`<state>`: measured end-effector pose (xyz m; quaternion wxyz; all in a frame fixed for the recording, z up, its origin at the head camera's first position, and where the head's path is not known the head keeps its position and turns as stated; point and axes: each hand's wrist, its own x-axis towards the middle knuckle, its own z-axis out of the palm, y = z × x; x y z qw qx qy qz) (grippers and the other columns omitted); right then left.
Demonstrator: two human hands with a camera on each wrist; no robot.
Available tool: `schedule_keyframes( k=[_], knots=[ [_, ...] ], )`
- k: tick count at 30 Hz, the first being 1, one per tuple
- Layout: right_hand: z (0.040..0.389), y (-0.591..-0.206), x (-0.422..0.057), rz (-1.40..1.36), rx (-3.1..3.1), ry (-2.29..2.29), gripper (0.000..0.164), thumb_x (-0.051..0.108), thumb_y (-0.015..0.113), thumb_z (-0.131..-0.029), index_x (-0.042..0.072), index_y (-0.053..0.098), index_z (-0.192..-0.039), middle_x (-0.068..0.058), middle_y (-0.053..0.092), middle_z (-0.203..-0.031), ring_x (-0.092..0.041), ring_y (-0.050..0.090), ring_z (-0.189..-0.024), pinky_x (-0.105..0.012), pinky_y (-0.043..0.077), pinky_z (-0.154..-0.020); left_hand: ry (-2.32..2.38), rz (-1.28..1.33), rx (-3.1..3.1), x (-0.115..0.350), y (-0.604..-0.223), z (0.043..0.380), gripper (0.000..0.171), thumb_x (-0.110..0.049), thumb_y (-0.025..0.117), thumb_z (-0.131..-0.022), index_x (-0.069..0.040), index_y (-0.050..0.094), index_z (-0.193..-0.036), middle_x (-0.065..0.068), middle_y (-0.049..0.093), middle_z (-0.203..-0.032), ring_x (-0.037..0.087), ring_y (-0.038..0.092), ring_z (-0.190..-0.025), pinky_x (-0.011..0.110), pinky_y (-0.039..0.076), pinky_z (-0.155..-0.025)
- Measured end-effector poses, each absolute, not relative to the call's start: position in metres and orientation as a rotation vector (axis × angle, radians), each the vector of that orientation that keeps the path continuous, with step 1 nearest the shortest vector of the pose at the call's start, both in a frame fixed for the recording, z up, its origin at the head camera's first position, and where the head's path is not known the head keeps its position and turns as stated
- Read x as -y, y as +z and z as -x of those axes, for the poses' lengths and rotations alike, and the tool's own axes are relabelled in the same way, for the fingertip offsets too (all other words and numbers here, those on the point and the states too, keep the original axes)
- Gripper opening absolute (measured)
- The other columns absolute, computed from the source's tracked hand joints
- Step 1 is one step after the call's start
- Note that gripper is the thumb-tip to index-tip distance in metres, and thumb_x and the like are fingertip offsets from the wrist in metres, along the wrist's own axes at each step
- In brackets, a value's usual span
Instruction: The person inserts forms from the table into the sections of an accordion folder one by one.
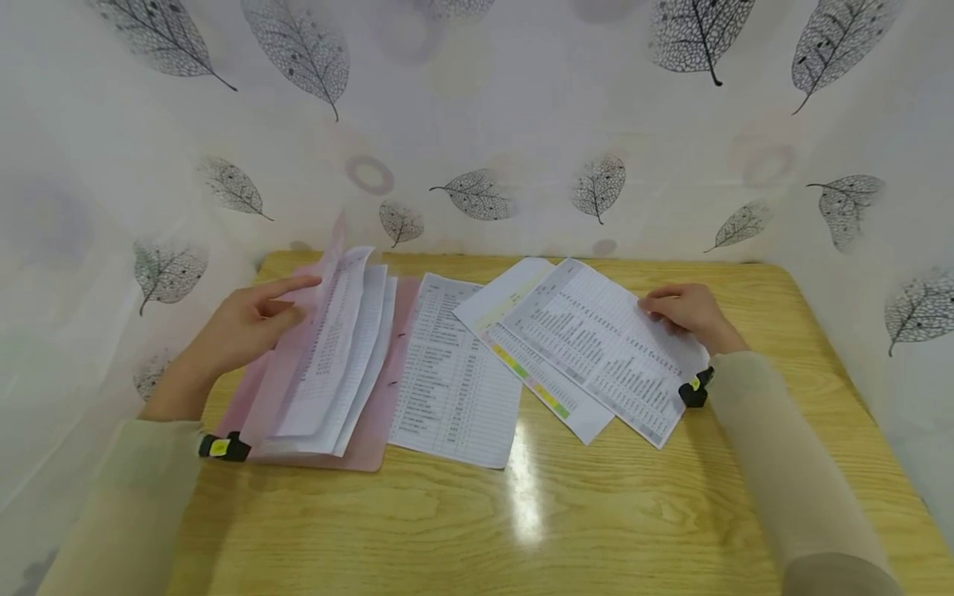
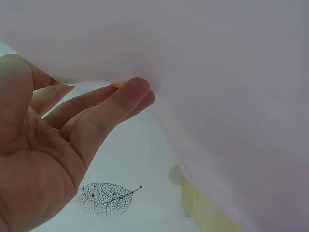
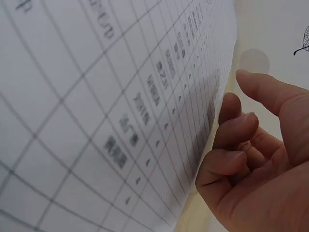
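A pink folder (image 1: 368, 455) lies on the table at left, with several printed sheets (image 1: 320, 372) fanned upright inside it. My left hand (image 1: 257, 323) pinches the folder's raised pink cover (image 1: 286, 364) between thumb and fingers; in the left wrist view the cover (image 2: 217, 96) puckers at the fingertips. At right, a printed table sheet (image 1: 596, 331) overlaps another with a yellow and green strip (image 1: 540, 389). My right hand (image 1: 689, 310) is at the top sheet's upper right edge. The right wrist view shows its fingers (image 3: 236, 130) loosely bent beside that edge, thumb apart.
Another printed list (image 1: 458, 389) lies between the folder and the right-hand sheets, partly under them. Metal prongs (image 1: 392, 383) show on the folder. Beyond the wooden table (image 1: 440, 521) hangs a leaf-patterned curtain (image 1: 522, 108), which also runs along both sides.
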<state>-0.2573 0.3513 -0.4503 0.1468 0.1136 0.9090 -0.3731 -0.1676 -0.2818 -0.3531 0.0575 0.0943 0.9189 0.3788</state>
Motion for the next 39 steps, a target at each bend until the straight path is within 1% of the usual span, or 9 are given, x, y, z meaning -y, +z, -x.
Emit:
schedule_keyframes(
  k=[3,5,9,15,17,21,28,32,39],
  knots=[
    [0.258,-0.449,-0.342,-0.298,-2.671,-0.998,0.052,0.038,0.078,-0.094,0.002,0.068,-0.131,-0.008,0.070,-0.105,-0.016,0.057,-0.080,-0.027,0.047,-0.067,1.159,-0.289,-2.782,0.281,-0.353,0.167,0.047,-0.016,0.060,-0.106,-0.014,0.056,-0.152,-0.002,0.057,-0.068,0.009,0.045,-0.053,0.026,0.042,-0.052],
    [0.257,-0.449,-0.337,-0.300,-2.679,-0.957,0.051,0.036,0.078,-0.094,0.002,0.067,-0.130,-0.016,0.065,-0.118,-0.022,0.056,-0.091,-0.029,0.046,-0.072,1.168,-0.292,-2.777,0.280,-0.354,0.166,0.047,-0.015,0.060,-0.106,-0.013,0.056,-0.152,-0.001,0.057,-0.068,0.009,0.045,-0.052,0.026,0.042,-0.051],
    [0.257,-0.448,-0.332,-0.340,-2.668,-0.935,0.047,0.034,0.075,-0.096,0.001,0.066,-0.128,-0.022,0.061,-0.128,-0.030,0.054,-0.102,-0.033,0.043,-0.078,1.168,-0.294,-2.778,0.280,-0.354,0.166,0.047,-0.015,0.060,-0.106,-0.013,0.056,-0.152,-0.003,0.053,-0.065,0.009,0.044,-0.052,0.026,0.041,-0.051],
    [0.254,-0.449,-0.331,-0.346,-2.709,-0.896,0.046,0.036,0.075,-0.096,-0.003,0.070,-0.122,-0.025,0.065,-0.126,-0.032,0.059,-0.102,-0.033,0.046,-0.076,1.162,-0.283,-2.780,0.280,-0.356,0.165,0.047,-0.015,0.060,-0.106,-0.014,0.056,-0.153,-0.004,0.050,-0.063,0.009,0.044,-0.052,0.026,0.041,-0.052],
    [0.253,-0.449,-0.331,-0.353,-2.719,-0.900,0.047,0.035,0.075,-0.096,-0.003,0.068,-0.123,-0.026,0.064,-0.127,-0.034,0.058,-0.103,-0.034,0.045,-0.077,1.166,-0.287,-2.778,0.280,-0.356,0.165,0.047,-0.015,0.060,-0.106,-0.014,0.056,-0.153,-0.005,0.050,-0.063,0.009,0.044,-0.052,0.026,0.041,-0.051],
    [0.251,-0.451,-0.329,-0.373,-2.754,-0.892,0.046,0.034,0.075,-0.096,-0.003,0.068,-0.123,-0.025,0.064,-0.127,-0.035,0.056,-0.106,-0.035,0.043,-0.080,1.172,-0.306,-2.779,0.280,-0.357,0.167,0.047,-0.014,0.060,-0.106,-0.014,0.056,-0.153,-0.006,0.044,-0.059,0.008,0.042,-0.050,0.026,0.039,-0.049],
    [0.250,-0.454,-0.329,-0.380,-2.760,-0.900,0.044,0.033,0.074,-0.097,-0.004,0.072,-0.120,-0.026,0.066,-0.127,-0.035,0.059,-0.108,-0.035,0.043,-0.081,1.163,-0.298,-2.779,0.279,-0.356,0.168,0.047,-0.014,0.060,-0.106,-0.014,0.056,-0.153,-0.004,0.050,-0.063,0.009,0.043,-0.051,0.026,0.041,-0.051],
    [0.248,-0.451,-0.330,-0.373,-2.773,-0.880,0.044,0.034,0.074,-0.096,-0.004,0.073,-0.118,-0.027,0.067,-0.127,-0.035,0.059,-0.109,-0.034,0.042,-0.080,1.161,-0.300,-2.777,0.279,-0.355,0.168,0.047,-0.014,0.060,-0.106,-0.015,0.056,-0.153,-0.005,0.047,-0.061,0.010,0.043,-0.051,0.026,0.040,-0.051],
    [0.246,-0.444,-0.331,-0.295,-2.817,-0.842,0.037,0.031,0.075,-0.096,-0.003,0.074,-0.111,-0.025,0.068,-0.119,-0.035,0.058,-0.103,-0.037,0.043,-0.079,1.166,-0.312,-2.787,0.279,-0.353,0.167,0.046,-0.015,0.060,-0.106,-0.014,0.057,-0.152,-0.005,0.048,-0.062,0.010,0.043,-0.051,0.026,0.040,-0.051]
  ],
)
